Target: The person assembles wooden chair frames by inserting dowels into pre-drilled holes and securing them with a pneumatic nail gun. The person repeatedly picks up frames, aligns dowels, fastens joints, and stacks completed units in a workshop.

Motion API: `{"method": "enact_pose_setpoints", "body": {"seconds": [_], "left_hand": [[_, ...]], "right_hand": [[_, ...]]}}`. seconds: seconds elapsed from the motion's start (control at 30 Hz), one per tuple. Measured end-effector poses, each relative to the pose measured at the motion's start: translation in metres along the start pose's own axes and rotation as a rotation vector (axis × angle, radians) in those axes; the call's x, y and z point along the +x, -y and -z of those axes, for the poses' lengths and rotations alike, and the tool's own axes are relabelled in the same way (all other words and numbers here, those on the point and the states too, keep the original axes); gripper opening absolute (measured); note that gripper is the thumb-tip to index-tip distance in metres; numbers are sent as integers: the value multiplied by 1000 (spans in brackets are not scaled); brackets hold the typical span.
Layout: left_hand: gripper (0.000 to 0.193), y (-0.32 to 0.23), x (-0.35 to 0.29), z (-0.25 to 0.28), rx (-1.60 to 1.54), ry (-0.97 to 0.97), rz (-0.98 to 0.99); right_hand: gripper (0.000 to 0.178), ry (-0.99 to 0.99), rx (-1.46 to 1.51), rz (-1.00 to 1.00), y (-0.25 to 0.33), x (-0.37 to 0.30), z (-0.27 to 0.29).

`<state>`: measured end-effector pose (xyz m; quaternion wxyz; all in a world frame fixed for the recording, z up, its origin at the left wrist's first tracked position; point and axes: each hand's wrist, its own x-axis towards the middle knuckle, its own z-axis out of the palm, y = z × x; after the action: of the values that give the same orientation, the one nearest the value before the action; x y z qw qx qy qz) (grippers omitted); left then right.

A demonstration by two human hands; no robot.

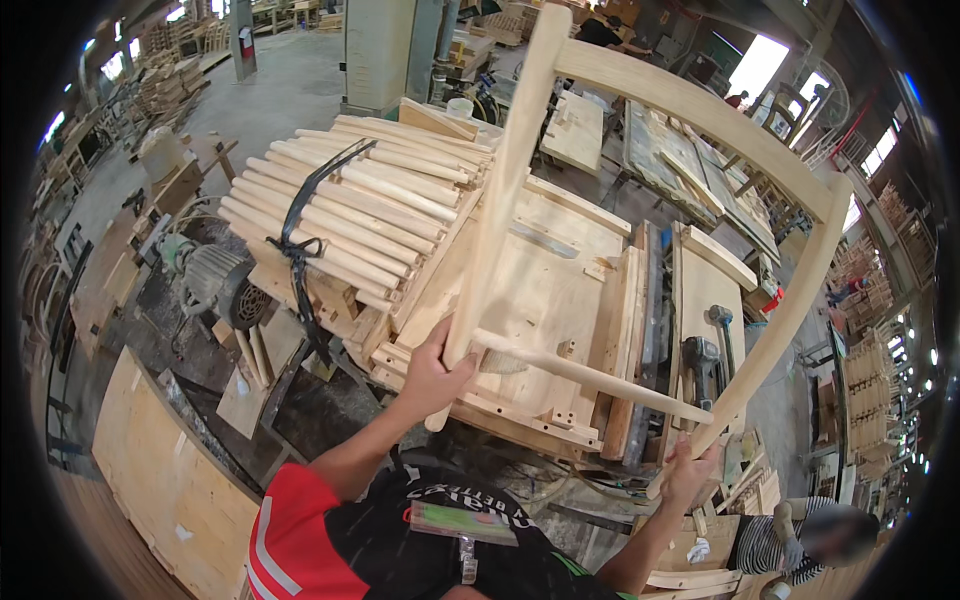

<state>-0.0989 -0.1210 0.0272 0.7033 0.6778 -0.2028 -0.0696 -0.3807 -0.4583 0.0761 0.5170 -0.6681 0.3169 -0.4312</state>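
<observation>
I hold up a pale wooden chair frame (690, 100) over a bench, tilted, with two long posts, a wide curved rail across the far end and a thin round rung (590, 376) across the near end. My left hand (438, 378) is closed round the left post by the rung joint. My right hand (690, 472) grips the lower end of the right post, just below the other rung joint. Beneath the frame lies a wooden jig board (560, 290) edged with strips and blocks.
Left of the jig is a stack of round wooden rods (400, 190) tied with a black strap (300, 215). A dark power tool (700, 358) and a hammer (724, 335) lie on the right. A motor (215, 280) stands lower left; a person in stripes (770, 545) is at lower right.
</observation>
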Motion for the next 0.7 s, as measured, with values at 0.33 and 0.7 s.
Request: {"method": "enact_pose_setpoints", "body": {"seconds": [0.33,0.7], "left_hand": [[18,-36,-146,92,-573,97,226],[16,-130,-246,161,-574,-500,-318]], "right_hand": [[36,327,85,202,12,-26,-16],[55,427,24,902,222,-46,-175]]}}
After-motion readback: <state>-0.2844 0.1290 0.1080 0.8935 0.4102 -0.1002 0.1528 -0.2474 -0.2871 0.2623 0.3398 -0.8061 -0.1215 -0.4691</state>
